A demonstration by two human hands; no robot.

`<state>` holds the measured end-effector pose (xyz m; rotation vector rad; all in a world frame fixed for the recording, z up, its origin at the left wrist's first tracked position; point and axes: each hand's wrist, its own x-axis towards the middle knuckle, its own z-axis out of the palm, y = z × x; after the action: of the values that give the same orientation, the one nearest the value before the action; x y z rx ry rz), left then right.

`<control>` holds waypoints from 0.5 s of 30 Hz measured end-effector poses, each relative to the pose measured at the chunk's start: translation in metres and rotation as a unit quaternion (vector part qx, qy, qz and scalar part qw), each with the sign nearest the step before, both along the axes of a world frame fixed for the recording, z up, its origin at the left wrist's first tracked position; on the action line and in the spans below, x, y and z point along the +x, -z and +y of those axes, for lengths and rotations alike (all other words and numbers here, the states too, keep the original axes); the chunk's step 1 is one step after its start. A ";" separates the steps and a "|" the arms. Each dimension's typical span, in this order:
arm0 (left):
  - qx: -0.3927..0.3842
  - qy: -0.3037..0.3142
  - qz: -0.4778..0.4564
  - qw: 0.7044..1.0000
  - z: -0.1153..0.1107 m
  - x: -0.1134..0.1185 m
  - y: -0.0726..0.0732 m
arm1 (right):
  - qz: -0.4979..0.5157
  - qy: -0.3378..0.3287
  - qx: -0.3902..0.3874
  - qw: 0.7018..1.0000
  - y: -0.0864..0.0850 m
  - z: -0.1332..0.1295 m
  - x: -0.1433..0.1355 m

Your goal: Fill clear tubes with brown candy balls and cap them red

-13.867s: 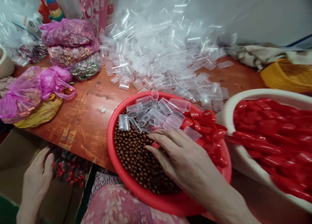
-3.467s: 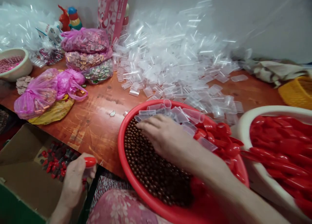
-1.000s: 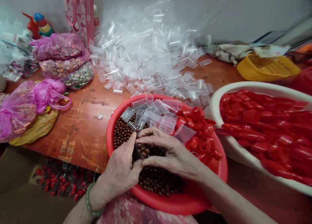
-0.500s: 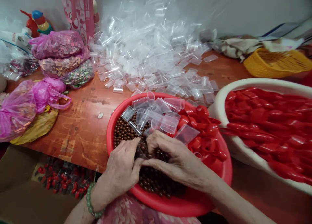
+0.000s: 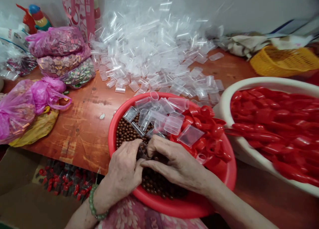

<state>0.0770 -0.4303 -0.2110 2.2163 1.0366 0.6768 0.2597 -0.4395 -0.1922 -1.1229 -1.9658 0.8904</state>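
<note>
Over a red basin [image 5: 113, 122], my left hand [image 5: 124, 166] pinches a small clear tube [image 5: 143, 151] with brown balls inside. My right hand [image 5: 174, 164] meets it from the other side, its fingertips curled at the tube's rim; whether they grip it or a ball is hidden. Brown balls [image 5: 127, 131] fill the basin's left and lower part. Clear plastic tubes [image 5: 159, 117] lie loose on top, behind my hands. Red plastic pieces [image 5: 214, 139] fill the basin's right side.
A white tub [image 5: 225, 104] of red pieces stands at right, a yellow basket [image 5: 284, 64] behind it. Clear tubes [image 5: 149, 53] are heaped at the back of the table [image 5: 84, 129]. Pink bags [image 5: 58, 44] lie at left. Below the edge, a cardboard box [image 5: 20, 185] holds red-capped pieces.
The tube between my hands shows more clearly, and my right fingertips have shifted slightly around its rim. The whole view has moved a little.
</note>
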 end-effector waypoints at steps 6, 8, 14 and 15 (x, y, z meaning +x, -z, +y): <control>-0.015 -0.023 -0.016 1.000 0.002 0.002 -0.004 | -0.024 0.004 -0.026 0.999 -0.010 -0.016 0.005; -0.058 -0.034 -0.035 0.997 0.004 0.002 -0.007 | -0.039 0.008 -0.036 0.999 -0.014 -0.024 0.010; -0.186 -0.067 -0.121 0.973 0.005 -0.004 -0.016 | -0.076 0.162 -0.003 0.984 -0.016 -0.052 0.046; -0.192 -0.058 -0.134 0.970 0.005 -0.004 -0.017 | -0.097 0.190 0.010 0.977 -0.013 -0.056 0.052</control>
<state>0.0730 -0.4257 -0.1938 1.6913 1.0594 0.7327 0.3121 -0.4950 -0.1790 -1.5560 -1.8150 0.5728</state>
